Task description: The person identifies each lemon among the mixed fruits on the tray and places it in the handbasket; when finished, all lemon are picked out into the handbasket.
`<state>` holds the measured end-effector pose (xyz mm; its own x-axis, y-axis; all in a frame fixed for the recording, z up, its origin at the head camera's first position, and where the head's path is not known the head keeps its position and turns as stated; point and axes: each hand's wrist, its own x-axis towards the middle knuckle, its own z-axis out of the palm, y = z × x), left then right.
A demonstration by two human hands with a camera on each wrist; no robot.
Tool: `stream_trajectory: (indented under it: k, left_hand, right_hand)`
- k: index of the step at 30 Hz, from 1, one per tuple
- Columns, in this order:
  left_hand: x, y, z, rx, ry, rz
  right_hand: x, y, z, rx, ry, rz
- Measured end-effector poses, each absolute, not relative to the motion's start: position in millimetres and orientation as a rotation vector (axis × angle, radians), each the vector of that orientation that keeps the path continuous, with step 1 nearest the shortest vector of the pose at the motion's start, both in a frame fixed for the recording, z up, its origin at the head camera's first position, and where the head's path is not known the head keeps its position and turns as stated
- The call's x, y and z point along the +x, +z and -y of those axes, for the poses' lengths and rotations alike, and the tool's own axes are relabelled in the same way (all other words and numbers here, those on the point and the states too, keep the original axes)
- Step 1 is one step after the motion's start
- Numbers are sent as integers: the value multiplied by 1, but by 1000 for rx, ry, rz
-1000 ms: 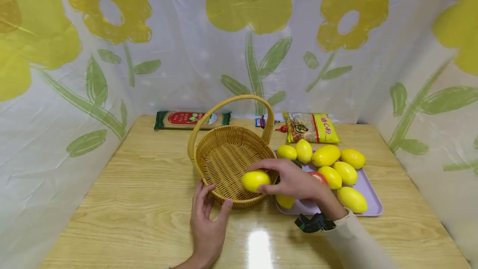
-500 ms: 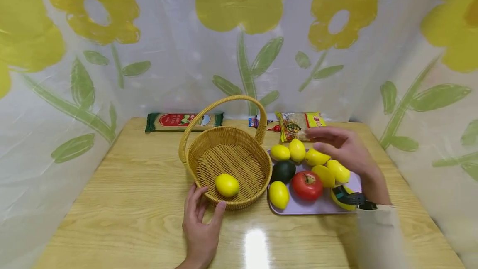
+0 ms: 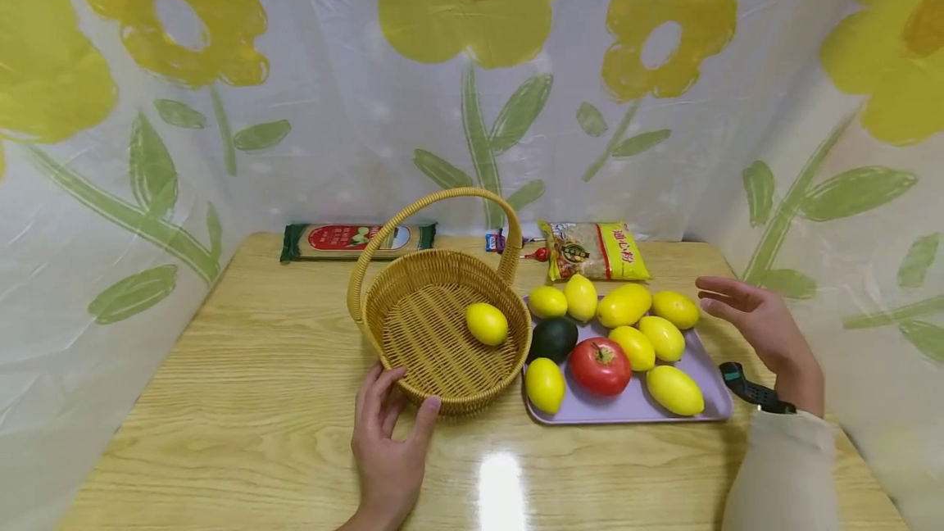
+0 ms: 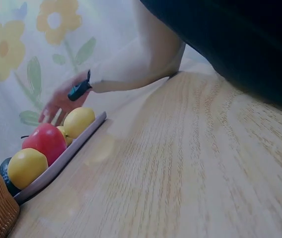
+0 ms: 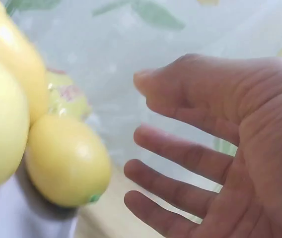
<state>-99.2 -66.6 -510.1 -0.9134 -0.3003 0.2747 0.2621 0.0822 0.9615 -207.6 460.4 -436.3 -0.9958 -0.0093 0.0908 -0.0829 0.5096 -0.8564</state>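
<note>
A round wicker basket (image 3: 442, 265) with a tall handle stands mid-table, one yellow lemon (image 3: 487, 324) lying in its right half. My left hand (image 3: 391, 449) rests against the front left of the rim, thumb and fingertips spread along the outside. To the basket's right, a lilac tray (image 3: 627, 413) carries several more lemons, a red tomato (image 3: 601, 367) and a dark green avocado-like fruit (image 3: 553, 340). My right hand (image 3: 763, 330) hovers off the tray's right side, holding nothing. In the right wrist view its fingers are spread, apart from the nearest lemon (image 5: 69, 161).
Along the back of the table lie a green-ended noodle packet (image 3: 357, 242), small wrapped sweets (image 3: 496, 242), a red lollipop (image 3: 541, 254) and a yellow pasta bag (image 3: 597, 252). A flower-printed curtain (image 3: 332, 129) encloses the back and sides.
My right hand has let go of a lemon in the basket and moved right, across the tray to its far side. That lemon has rolled within the basket. The left hand stays at the rim.
</note>
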Motion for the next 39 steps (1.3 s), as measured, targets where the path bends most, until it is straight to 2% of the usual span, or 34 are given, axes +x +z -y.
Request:
stream_trajectory:
  k: [6, 16, 23, 31, 39]
  left_hand:
    - [-99, -511, 66, 24, -1869, 1954]
    - [-99, -512, 66, 12, -1900, 1922]
    - [-99, -512, 66, 26, -1900, 1942]
    - [-100, -511, 67, 32, -1911, 1945]
    - [-99, -511, 68, 52, -1917, 1947]
  right_hand:
    - [-217, -452, -461, 79, 1389, 2822]
    - [-222, -450, -446, 80, 1092, 2932]
    - [-210, -421, -438, 185, 1233, 2754]
    - [-210, -376, -366, 720, 1490, 2618]
    - [-212, -385, -253, 1182, 1654, 2778]
